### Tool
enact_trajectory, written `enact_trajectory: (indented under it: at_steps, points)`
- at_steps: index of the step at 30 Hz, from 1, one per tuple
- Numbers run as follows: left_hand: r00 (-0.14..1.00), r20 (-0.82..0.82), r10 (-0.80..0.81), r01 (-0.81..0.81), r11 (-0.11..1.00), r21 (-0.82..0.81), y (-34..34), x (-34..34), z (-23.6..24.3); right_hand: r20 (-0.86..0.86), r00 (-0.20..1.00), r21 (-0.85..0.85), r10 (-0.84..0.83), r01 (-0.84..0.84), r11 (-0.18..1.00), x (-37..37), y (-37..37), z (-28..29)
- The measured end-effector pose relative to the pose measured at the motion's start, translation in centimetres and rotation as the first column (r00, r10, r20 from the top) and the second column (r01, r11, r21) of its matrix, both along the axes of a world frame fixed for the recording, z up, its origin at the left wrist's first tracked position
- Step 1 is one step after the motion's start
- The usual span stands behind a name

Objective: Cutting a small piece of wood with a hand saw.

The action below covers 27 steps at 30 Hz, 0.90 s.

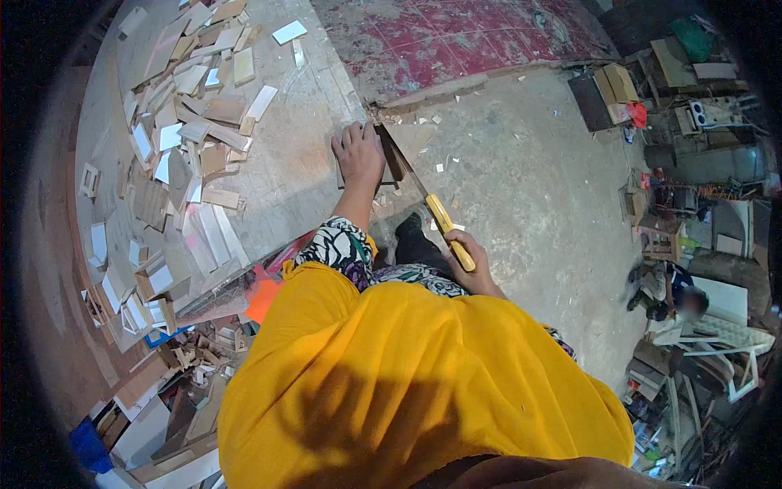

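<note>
My right hand point(474, 262) is closed round the lower end of a hand saw's long yellow handle point(441, 213). The thin saw blade point(409, 169) runs up and to the left, along a dark brown board point(388, 155) at the worktable's right edge. My left hand point(360, 153) bears down on that board, its fingers bent over the far side. Most of the board lies hidden under this hand, with a corner showing left of the wrist. Whether the saw teeth are in the wood, I cannot tell.
The grey worktable point(305, 138) carries a heap of wood offcuts point(191, 130) at left. More scraps point(204, 350) lie below it. A red tiled surface point(464, 37) is at the far side. Chips dot the concrete floor point(521, 187). Another person point(672, 293) is at right among stacked materials.
</note>
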<state>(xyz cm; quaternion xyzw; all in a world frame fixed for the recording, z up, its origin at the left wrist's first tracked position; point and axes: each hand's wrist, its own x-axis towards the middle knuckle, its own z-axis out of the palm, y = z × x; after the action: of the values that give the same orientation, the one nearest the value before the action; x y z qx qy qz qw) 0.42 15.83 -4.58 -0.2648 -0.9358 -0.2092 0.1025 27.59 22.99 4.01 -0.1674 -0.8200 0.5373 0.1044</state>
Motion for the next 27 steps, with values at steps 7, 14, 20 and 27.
enact_trajectory:
  at_steps: [7,14,20,27]
  points:
    - [0.998,0.062,-0.018,0.021,0.998,-0.056,0.2,-0.4,-0.5,-0.089,0.996,0.023,-0.021,0.023,0.999,-0.8,-1.4,-0.2]
    - [0.989,0.072,0.127,-0.119,0.988,-0.102,1.5,0.4,-1.2,-0.085,0.996,0.029,-0.017,0.020,0.999,-0.9,-3.0,0.5]
    - [0.994,0.018,0.108,-0.106,0.992,-0.075,1.4,1.0,-1.4,-0.050,0.999,-0.013,-0.002,0.001,1.000,-1.0,-3.9,0.9]
    - [0.977,-0.010,0.211,-0.212,0.975,-0.071,1.3,-0.1,-1.9,-0.159,0.987,-0.039,-0.035,0.030,0.999,-1.5,-3.4,-1.9]
